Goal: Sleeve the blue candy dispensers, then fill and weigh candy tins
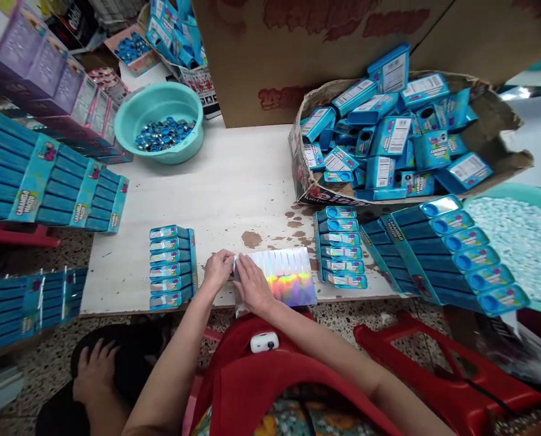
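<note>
A shiny holographic sheet (pixel 291 275) with a row of narrow strips along its far half lies at the table's front edge. My right hand (pixel 253 283) rests flat over the sheet's left part, fingers stretched out. At the left end of it, my left hand (pixel 218 270) is closed in a pinch, its fingertips close to those of my right hand. What the pinch holds is too small to make out. To the left stands a short stack of blue candy boxes (pixel 165 266); a similar stack of blue boxes (pixel 342 247) stands to the right of the sheet.
A torn carton (pixel 303 192) full of blue packs stands at the back right. A turquoise basin (pixel 193 142) holds small blue-and-silver pieces. Larger box stacks (pixel 434 254) flank the table (pixel 247 175). Another person's hand (pixel 95 366) rests at lower left. A red stool (pixel 406 357) stands at right.
</note>
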`<state>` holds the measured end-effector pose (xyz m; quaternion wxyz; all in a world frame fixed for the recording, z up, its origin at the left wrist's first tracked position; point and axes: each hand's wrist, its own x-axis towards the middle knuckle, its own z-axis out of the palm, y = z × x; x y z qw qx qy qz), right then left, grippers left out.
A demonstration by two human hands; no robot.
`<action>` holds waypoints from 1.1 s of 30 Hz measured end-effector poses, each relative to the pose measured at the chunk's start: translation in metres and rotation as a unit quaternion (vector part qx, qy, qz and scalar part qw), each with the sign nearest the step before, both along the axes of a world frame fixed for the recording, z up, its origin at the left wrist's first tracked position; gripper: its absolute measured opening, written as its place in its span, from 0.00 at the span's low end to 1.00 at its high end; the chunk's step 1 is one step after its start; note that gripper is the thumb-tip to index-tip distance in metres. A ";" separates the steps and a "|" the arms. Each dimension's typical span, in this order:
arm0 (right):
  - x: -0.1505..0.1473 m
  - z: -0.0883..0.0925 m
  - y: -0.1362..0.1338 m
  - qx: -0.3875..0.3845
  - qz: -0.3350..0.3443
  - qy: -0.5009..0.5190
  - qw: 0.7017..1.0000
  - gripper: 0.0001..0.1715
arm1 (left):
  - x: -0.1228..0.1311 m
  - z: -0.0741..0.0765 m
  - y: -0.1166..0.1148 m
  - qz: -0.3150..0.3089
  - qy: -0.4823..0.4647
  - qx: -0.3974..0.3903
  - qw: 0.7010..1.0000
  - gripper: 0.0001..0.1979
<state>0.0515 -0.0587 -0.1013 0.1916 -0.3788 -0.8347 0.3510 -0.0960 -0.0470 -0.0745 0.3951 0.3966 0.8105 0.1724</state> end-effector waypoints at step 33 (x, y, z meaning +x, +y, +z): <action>0.190 0.034 0.179 -0.070 -0.528 0.012 0.846 0.18 | 0.202 -0.011 0.173 -0.250 -0.141 0.102 0.952 0.07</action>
